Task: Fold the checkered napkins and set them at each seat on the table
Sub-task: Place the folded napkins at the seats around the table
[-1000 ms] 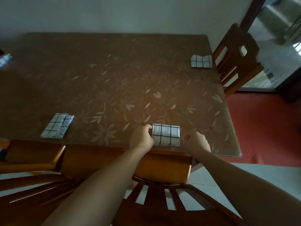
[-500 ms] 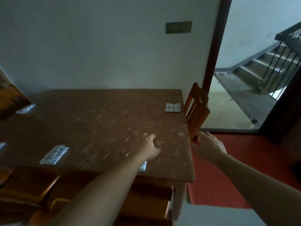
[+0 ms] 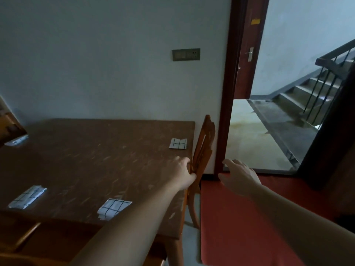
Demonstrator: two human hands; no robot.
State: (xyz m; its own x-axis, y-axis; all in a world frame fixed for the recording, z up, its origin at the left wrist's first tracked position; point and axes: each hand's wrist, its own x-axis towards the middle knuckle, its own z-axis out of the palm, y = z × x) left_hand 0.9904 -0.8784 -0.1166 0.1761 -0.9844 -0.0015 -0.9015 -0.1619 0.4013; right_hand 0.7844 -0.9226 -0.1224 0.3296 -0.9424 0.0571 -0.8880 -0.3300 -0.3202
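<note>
Four folded checkered napkins (image 3: pixel 114 207) sit at table (image 3: pixel 92 162) edges, one per seat, so placement looks done; left hand (image 3: pixel 180 172) and right hand (image 3: pixel 240 176) hang empty, fingers loosely spread, by the chair (image 3: pixel 204 148).

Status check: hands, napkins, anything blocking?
Left hand open over the table edge, right hand open, both empty. Four folded napkins down; nearest released. Chair close ahead.

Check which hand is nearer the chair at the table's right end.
Left. The left hand is up against the chair back at the table edge; whether it grips is unclear. The right hand hangs apart, over the red floor beside it.
</note>
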